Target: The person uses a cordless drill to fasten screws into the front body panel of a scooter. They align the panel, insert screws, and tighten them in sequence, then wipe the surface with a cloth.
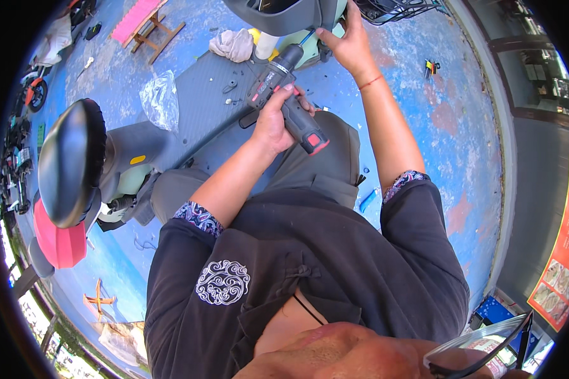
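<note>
In my left hand (275, 125) is a black and red cordless drill (284, 93), my fingers wrapped round its grip. Its long blue bit (308, 36) points up and away, with the tip against the underside of the grey front panel (283, 23) of an electric scooter. Beside that tip, the thumb of my right hand (351, 52) rests at the panel's edge. The right hand's other fingers reach up along the panel's side, partly hidden by it. Below the drill lies the scooter's dark footboard (199, 95), with small loose parts (230, 86) on it.
A clear plastic bag (160, 100) and a crumpled pale cloth (232, 45) lie on the footboard. The black scooter seat (71, 163) and a red box (58, 237) are at left. Black cables (395, 9) sit at the top. A small tool (431, 68) lies on the blue floor.
</note>
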The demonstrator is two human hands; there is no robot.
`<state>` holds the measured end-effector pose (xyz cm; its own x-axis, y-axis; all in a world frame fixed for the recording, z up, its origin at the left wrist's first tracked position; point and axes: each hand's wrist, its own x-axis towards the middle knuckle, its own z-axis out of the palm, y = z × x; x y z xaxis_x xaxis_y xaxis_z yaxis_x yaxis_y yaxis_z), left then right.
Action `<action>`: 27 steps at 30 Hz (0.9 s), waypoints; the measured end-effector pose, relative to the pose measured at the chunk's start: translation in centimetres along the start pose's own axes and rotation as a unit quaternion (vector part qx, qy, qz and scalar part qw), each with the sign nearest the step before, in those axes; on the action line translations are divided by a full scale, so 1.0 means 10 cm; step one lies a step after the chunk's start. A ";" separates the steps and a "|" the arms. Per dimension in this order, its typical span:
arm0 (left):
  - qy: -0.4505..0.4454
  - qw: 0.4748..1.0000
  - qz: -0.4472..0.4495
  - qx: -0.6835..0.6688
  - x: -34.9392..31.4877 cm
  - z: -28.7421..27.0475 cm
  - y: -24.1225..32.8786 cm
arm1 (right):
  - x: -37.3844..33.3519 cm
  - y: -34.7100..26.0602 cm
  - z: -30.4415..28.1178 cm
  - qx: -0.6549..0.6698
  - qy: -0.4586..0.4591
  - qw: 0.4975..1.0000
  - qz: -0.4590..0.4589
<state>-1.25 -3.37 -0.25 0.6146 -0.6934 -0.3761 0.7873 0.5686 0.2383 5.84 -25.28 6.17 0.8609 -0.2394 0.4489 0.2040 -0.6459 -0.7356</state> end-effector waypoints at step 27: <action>-0.011 0.993 0.038 0.108 0.02 -0.33 0.23 | -0.47 -0.11 0.75 0.468 0.238 0.803 0.283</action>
<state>0.52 -0.75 -2.70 0.6723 -0.6626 -0.3301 0.7286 0.5134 0.4534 5.10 -18.01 1.10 0.7088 -0.6964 -0.1125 0.2952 0.4377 -0.8493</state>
